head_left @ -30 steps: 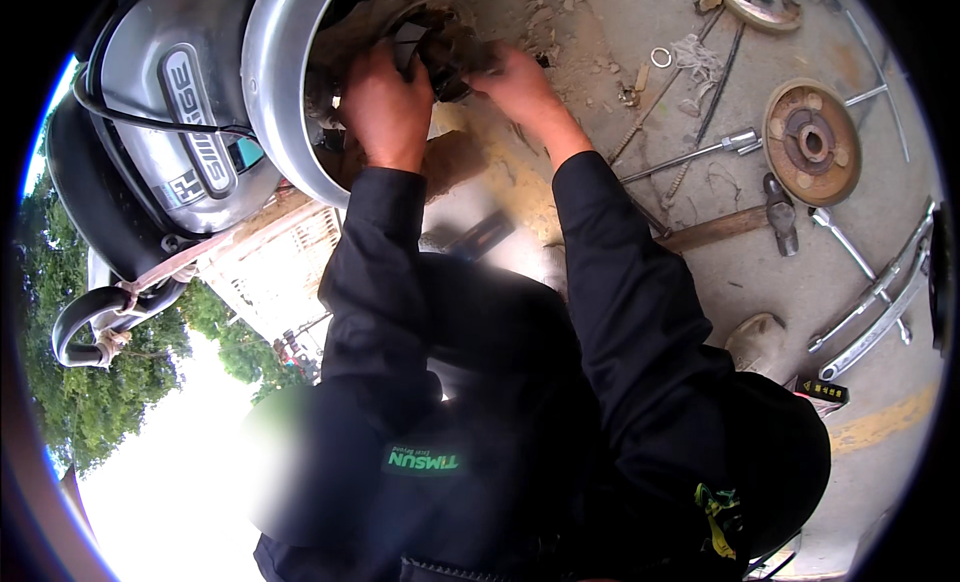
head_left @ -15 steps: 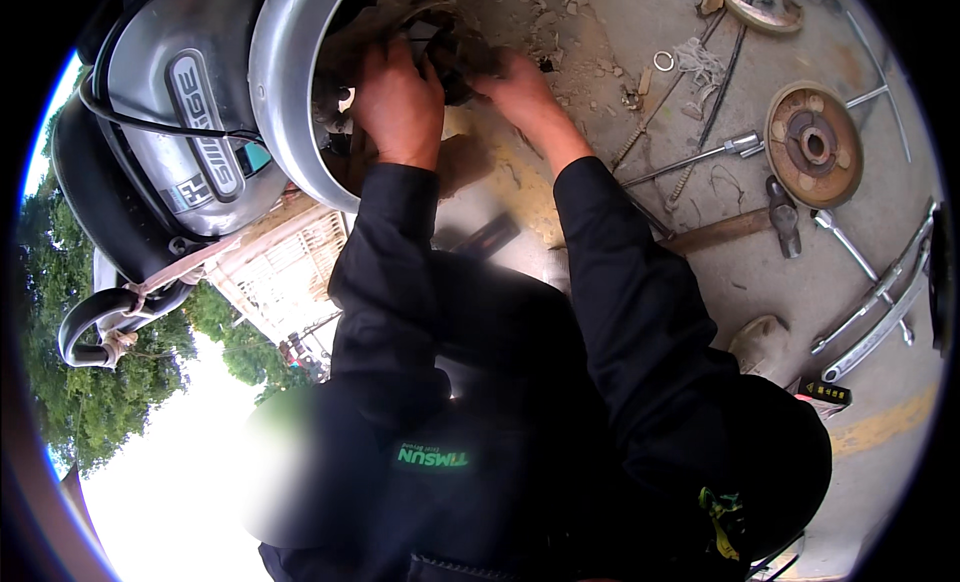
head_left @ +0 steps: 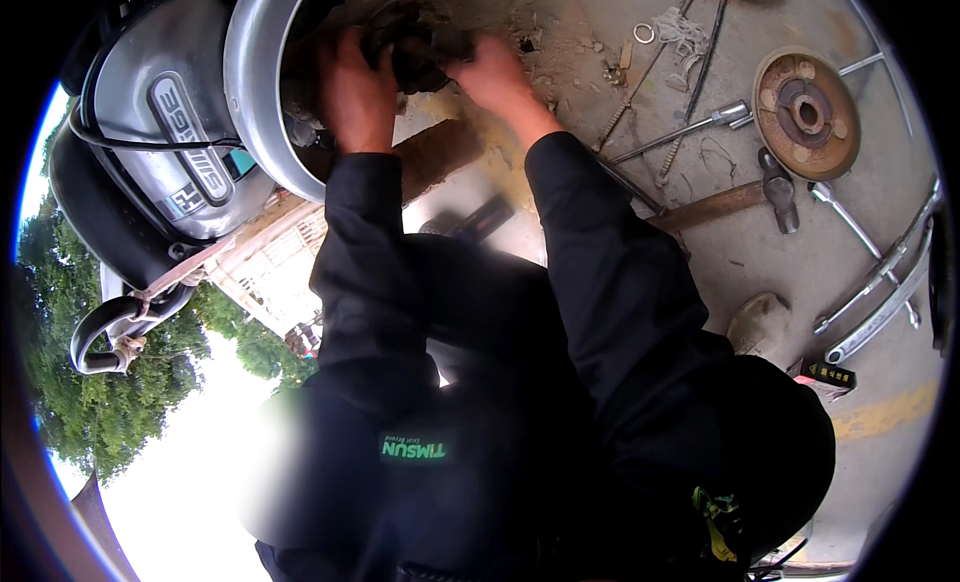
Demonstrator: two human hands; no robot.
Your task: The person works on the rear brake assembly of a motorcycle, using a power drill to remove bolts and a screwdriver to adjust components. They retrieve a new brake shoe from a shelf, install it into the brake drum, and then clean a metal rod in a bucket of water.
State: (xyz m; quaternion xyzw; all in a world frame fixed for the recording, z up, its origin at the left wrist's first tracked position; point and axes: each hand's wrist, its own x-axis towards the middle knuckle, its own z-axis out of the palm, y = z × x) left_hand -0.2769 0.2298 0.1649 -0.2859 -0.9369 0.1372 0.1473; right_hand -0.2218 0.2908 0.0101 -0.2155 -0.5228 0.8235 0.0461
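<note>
My left hand (head_left: 356, 97) is closed at a dark, dirty metal part (head_left: 415, 50) inside the silver wheel rim (head_left: 245, 82), which stands beside the silver and black bodywork of a scooter (head_left: 150, 112). My right hand (head_left: 500, 82) reaches in from the right, its fingers bent round the right side of that same dark part. The fingertips of both hands are partly lost in shadow. A reddish-brown block (head_left: 440, 152) lies just below the hands.
On the concrete floor at right lie a rusty brake drum (head_left: 805, 112), a hammer (head_left: 780, 192), long rods (head_left: 700, 82), chrome wrenches (head_left: 880, 282), a metal ring (head_left: 643, 33), debris and a small box (head_left: 822, 377). A pale railed frame (head_left: 265, 272) and trees are at left.
The whole view has shifted slightly, putting both hands a little higher and further left in the picture. Both hands stay on the dark part, with only small movement.
</note>
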